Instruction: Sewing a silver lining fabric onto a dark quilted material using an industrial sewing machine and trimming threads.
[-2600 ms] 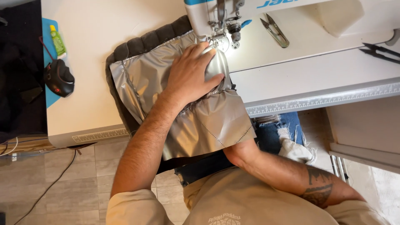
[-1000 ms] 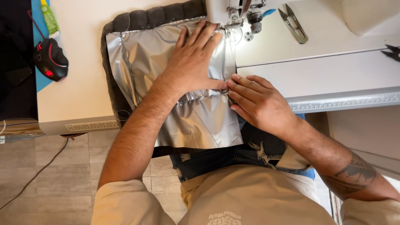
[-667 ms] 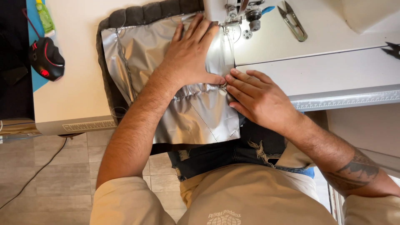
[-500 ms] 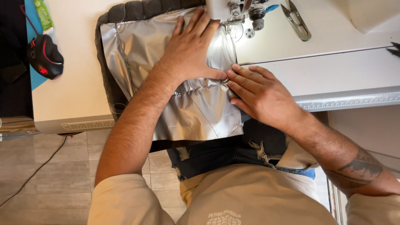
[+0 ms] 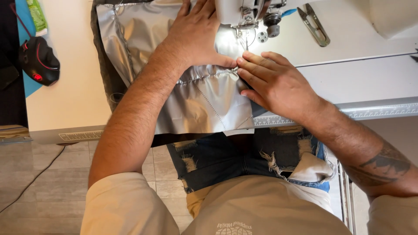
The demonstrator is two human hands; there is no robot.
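Left hand lies flat, fingers spread, pressing the silver fabric onto the bench. Right hand, fingers extended, pins the fabric's edge just below the sewing machine's needle; neither hand is clenched. Snips lie farther right.

Vs. 2.6 s ago, I see my right hand is now up on the silver fabric; back then it was down below the worktop edge, out of sight. Its fingertips now sit at the seam, touching my left hand thumb. Left hand has slid fwd, closer to the sewing machine needle area. Fabric has been fed further under the foot. My view has tilted down: mouse & snips sit nearer the top edge.
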